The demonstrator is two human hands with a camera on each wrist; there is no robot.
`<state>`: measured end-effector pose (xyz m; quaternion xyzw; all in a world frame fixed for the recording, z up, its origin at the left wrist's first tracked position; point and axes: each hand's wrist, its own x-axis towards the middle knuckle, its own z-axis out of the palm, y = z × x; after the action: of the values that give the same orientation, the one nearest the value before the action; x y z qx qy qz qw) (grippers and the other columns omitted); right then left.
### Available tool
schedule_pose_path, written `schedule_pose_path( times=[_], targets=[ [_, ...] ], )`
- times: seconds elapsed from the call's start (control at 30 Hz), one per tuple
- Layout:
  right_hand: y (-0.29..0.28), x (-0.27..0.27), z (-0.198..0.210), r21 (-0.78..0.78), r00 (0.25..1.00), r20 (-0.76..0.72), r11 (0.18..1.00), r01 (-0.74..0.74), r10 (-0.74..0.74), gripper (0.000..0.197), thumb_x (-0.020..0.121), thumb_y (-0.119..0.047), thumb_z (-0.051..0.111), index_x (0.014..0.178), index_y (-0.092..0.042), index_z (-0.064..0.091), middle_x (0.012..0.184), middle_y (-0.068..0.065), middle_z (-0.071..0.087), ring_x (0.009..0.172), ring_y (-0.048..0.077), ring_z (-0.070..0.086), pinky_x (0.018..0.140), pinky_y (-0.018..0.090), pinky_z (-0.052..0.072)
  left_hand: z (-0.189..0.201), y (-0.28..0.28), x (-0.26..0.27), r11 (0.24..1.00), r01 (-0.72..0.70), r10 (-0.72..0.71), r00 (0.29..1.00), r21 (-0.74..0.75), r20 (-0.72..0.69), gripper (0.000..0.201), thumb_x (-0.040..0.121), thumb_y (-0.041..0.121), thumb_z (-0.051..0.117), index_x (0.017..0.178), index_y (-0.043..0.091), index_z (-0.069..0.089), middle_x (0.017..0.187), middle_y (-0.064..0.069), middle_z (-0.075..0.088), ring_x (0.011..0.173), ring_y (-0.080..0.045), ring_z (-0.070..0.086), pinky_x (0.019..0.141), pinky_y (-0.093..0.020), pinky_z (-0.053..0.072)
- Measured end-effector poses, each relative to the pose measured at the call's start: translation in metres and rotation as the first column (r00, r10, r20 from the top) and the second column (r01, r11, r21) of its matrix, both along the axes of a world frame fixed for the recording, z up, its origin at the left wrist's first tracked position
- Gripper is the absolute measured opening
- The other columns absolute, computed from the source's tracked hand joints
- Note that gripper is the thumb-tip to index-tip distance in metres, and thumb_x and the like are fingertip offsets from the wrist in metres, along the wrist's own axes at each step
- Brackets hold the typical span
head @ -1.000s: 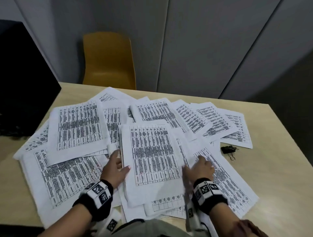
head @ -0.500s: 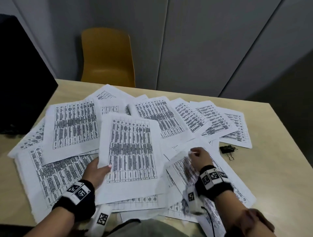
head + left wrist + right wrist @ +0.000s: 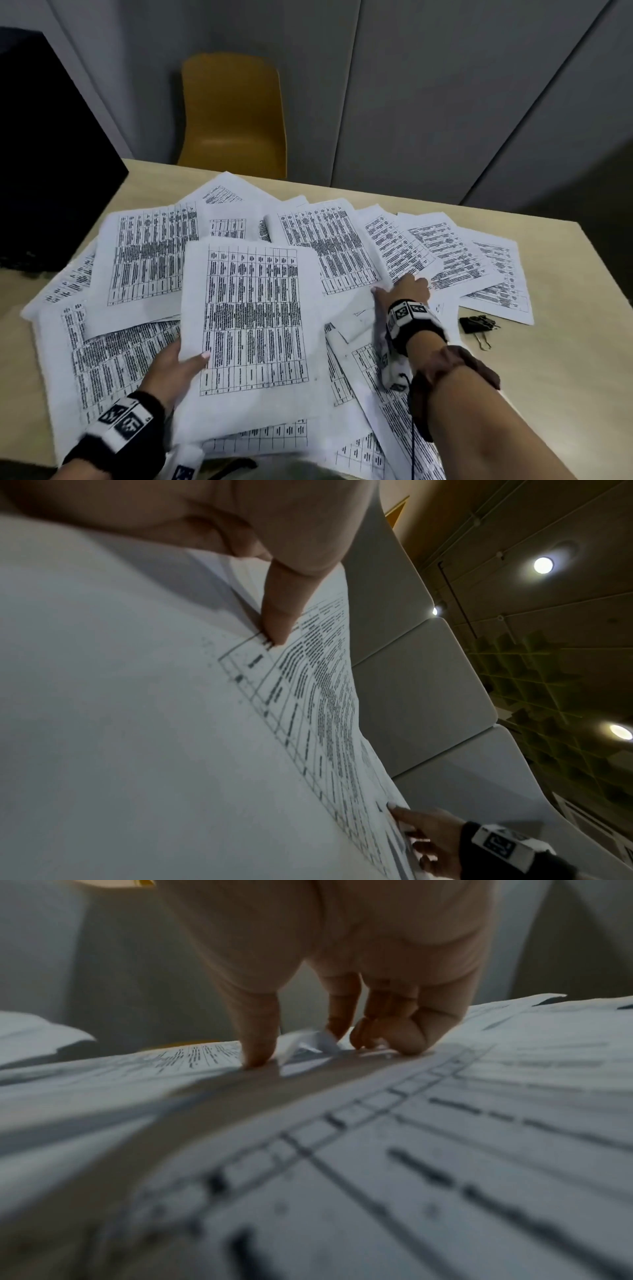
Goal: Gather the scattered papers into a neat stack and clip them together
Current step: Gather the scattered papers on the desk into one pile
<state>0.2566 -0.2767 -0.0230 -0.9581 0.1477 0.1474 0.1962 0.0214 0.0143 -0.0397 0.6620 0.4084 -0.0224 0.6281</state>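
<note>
Head view: left hand (image 3: 171,370) grips the top sheet (image 3: 253,318), thumb on it, fingers underneath. Right hand (image 3: 407,291) has bent fingertips pinching up a corner of the scattered papers (image 3: 329,246). Binder clip (image 3: 474,323) sits on the table (image 3: 565,377), just right of those fingers.

The light wooden table (image 3: 565,394) is being covered over most of its top by printed sheets (image 3: 150,253), which are being spread loosely and overlapped at mixed angles. A black binder clip (image 3: 474,323) is being carried on bare wood just beside the rightmost sheets. The far left edge is being occupied by a large black object (image 3: 51,164).
</note>
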Motion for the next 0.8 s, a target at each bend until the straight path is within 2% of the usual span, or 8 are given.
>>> schedule_pose_path(
  times=[0.07,0.17,0.33,0.43,0.53,0.67,0.73,0.8],
  targets=[
    [0.001,0.001,0.000,0.062,0.999,-0.023,0.998,-0.029,0.031,0.043,0.080,-0.036,0.066,0.104,-0.002,0.059,0.105,0.017,0.060,0.091,0.031,0.060,0.074,0.035,0.053,0.006,-0.001,0.004,0.999,-0.031,0.032,0.999,-0.030,0.026,0.051,0.089,0.011,0.057,0.137,0.010,0.040,0.130,-0.003,0.052,0.116,-0.025,0.049,0.107,-0.046,0.030],
    [-0.002,-0.012,0.007,0.262,1.000,-0.024,0.965,-0.010,0.017,0.022,0.083,-0.020,0.063,0.097,-0.006,0.056,0.092,0.011,0.063,0.068,0.022,0.056,0.060,0.024,0.045,0.012,-0.002,0.012,0.992,-0.083,0.086,0.996,-0.096,0.028,0.051,0.089,0.014,0.056,0.137,0.010,0.039,0.134,-0.002,0.048,0.124,-0.028,0.046,0.110,-0.049,0.027],
    [-0.004,-0.078,0.019,0.566,0.944,-0.290,0.824,0.037,0.157,0.022,0.080,-0.013,0.069,0.095,-0.003,0.058,0.070,0.010,0.064,0.052,0.021,0.058,0.051,0.030,0.053,0.010,-0.010,0.024,0.983,-0.049,0.054,0.998,-0.179,0.021,0.033,0.090,0.011,0.055,0.122,0.015,0.052,0.118,-0.008,0.059,0.111,-0.027,0.053,0.106,-0.051,0.033],
    [-0.009,-0.083,0.016,0.456,0.966,-0.232,0.890,0.007,0.111,0.031,0.078,-0.031,0.071,0.095,-0.010,0.055,0.078,0.004,0.060,0.071,0.024,0.061,0.072,0.035,0.053,0.004,-0.013,0.027,0.989,-0.042,0.039,0.999,-0.145,-0.021,0.042,0.086,0.015,0.061,0.127,0.010,0.051,0.126,-0.008,0.059,0.115,-0.029,0.054,0.106,-0.054,0.034],
    [-0.018,-0.046,0.016,0.471,0.963,-0.109,0.840,0.267,-0.245,0.058,0.079,-0.032,0.069,0.124,-0.005,0.043,0.115,0.017,0.057,0.103,0.032,0.059,0.092,0.041,0.049,0.001,-0.012,0.028,0.996,-0.020,0.019,1.000,-0.089,-0.017,0.043,0.087,0.011,0.060,0.128,0.007,0.049,0.128,-0.005,0.056,0.116,-0.025,0.052,0.107,-0.045,0.031],
    [-0.017,0.001,0.011,0.535,0.850,-0.180,0.676,0.507,-0.496,0.092,0.060,-0.040,0.080,0.130,-0.007,0.029,0.125,0.023,0.054,0.108,0.038,0.059,0.093,0.051,0.049,0.003,-0.016,0.029,1.000,0.015,-0.015,1.000,-0.012,-0.013,0.040,0.089,0.007,0.057,0.128,0.003,0.048,0.123,-0.009,0.056,0.108,-0.022,0.051,0.103,-0.041,0.034],
    [-0.010,0.001,0.015,0.494,0.850,-0.181,0.702,0.513,-0.494,0.085,0.071,-0.031,0.076,0.132,-0.004,0.024,0.128,0.021,0.051,0.110,0.036,0.056,0.092,0.041,0.046,0.004,-0.017,0.027,0.999,0.024,-0.023,1.000,0.024,-0.020,0.042,0.089,0.009,0.057,0.130,0.004,0.047,0.125,-0.009,0.056,0.111,-0.024,0.052,0.104,-0.042,0.034],
    [-0.006,-0.002,0.011,0.485,0.860,-0.157,0.721,0.495,-0.485,0.065,0.081,-0.016,0.067,0.130,-0.006,0.025,0.124,0.021,0.052,0.099,0.033,0.056,0.080,0.036,0.045,0.005,-0.017,0.025,0.997,0.041,-0.039,0.999,0.060,-0.033,0.046,0.089,0.012,0.058,0.132,0.005,0.045,0.131,-0.010,0.055,0.117,-0.027,0.051,0.105,-0.043,0.034]
  ],
)
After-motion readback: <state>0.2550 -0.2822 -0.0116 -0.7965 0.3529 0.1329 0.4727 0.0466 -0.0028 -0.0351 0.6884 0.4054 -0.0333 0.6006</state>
